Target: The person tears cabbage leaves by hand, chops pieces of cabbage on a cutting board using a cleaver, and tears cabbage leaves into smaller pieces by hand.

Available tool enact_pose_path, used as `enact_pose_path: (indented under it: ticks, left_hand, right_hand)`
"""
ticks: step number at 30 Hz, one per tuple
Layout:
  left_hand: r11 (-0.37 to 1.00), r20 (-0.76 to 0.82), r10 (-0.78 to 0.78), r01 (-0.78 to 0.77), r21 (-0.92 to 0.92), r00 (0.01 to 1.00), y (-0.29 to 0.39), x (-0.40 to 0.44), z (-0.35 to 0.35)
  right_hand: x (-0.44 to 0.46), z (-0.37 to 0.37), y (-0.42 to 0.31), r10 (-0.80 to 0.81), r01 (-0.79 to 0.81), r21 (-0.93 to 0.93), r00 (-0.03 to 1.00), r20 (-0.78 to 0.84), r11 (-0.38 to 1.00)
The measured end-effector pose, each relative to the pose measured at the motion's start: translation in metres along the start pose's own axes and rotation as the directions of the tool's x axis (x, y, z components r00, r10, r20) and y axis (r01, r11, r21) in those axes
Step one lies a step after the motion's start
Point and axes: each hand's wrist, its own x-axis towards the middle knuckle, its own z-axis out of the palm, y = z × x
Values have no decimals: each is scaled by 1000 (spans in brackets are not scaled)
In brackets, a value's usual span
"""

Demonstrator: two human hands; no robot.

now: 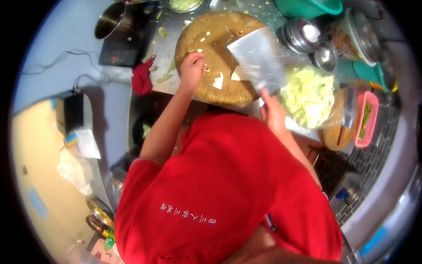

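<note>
My left hand [193,69] is over the left side of a round wooden chopping board [220,48], its fingers drawn together; whether they pinch a scrap I cannot make out. My right hand [271,110] grips a wide cleaver [259,57] near the board's right edge, the blade slanting up and left over the wood. Pale cabbage pieces [218,81] lie scattered on the board, one partly beneath the blade. Right of the cleaver, a heap of chopped cabbage [308,94] fills a container lined with clear plastic.
A metal pot [110,20] stands on a black cooker [125,48] at the upper left, beside a dark red cloth [143,77]. Stacked metal bowls [299,35], a green basin [310,6] and a pink basket [367,119] are on the right.
</note>
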Motion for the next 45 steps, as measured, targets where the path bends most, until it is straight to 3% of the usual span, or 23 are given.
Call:
enact_pose_path:
  ticks: [1,4,8,9,11,13,15,17,19,21,24,28,29,30,31,32,33,37,40,41,43,44,45]
  left_hand:
    - [1000,-6,6,-6,-10,1000,3,2,2]
    - [999,14,9,-9,39,1000,8,4,-2]
    - [999,6,27,-27,-39,1000,2,10,-6]
    - [999,13,20,-20,-46,1000,4,11,-5]
    - [999,10,15,-14,-52,1000,8,13,-2]
    - [999,-28,15,-16,-46,999,11,18,-1]
    - [967,22,152,-153,203,988,-5,13,-6]
    - [786,169,401,-433,440,900,-2,21,6]
    - [379,443,575,-704,601,688,-2,-4,32]
    - [147,671,383,-759,634,634,21,-44,72]
    - [128,764,290,-814,566,577,-1,-43,86]
    - [239,654,389,-757,608,648,-6,-19,73]
    - [466,495,326,-592,657,806,-5,-14,63]
    - [757,361,256,-418,501,897,-2,-10,53]
    - [944,252,130,-197,265,959,2,-8,43]
    - [999,181,-35,39,-17,983,4,-6,35]
    - [978,116,-81,101,-181,990,21,-15,30]
    - [891,177,-81,150,-429,981,54,-42,18]
    - [876,336,-31,188,-445,941,65,-56,18]
    - [910,377,9,148,-387,926,66,-61,21]
    - [962,475,74,63,-267,877,66,-71,30]
    - [975,492,72,42,-217,868,69,-77,34]
    - [986,510,69,19,-166,857,73,-82,38]
  right_hand:
    - [4,-4,-4,-29,43,-147,995,94,988]
    - [14,-44,-36,-8,14,-115,998,55,993]
    - [3,-29,-29,-192,245,90,902,-387,965]
    - [-2,-15,-16,-36,52,88,985,-169,995]
    - [-5,-2,5,42,-28,-98,988,145,995]
    - [12,-25,-14,-2,17,-132,994,111,991]
    - [14,-55,-49,-28,31,37,998,-64,999]
    - [26,-71,-59,-31,54,81,964,-265,995]
    - [28,-75,-64,6,49,120,907,-422,992]
    - [33,-78,-59,59,43,209,888,-457,977]
    - [40,-84,-62,126,-30,255,922,-367,967]
    - [48,-77,-57,237,-177,280,950,-201,943]
    - [51,-71,-52,199,-149,223,956,-218,963]
    - [57,-61,-45,159,-121,168,959,-234,978]
    - [62,-52,-41,121,-95,115,961,-247,989]
    - [64,-45,-38,85,-71,63,963,-257,995]
    - [67,-40,-41,132,-134,-3,975,-179,991]
    - [83,-19,-40,104,-109,-169,994,-41,980]
    - [88,-30,-57,-176,165,-69,963,-206,984]
    - [91,-36,-66,-71,106,256,987,-143,961]
    - [95,-63,-90,84,-152,715,988,130,683]
    - [98,-77,-102,100,-291,844,956,277,450]
    - [100,-88,-113,124,-326,822,945,304,467]
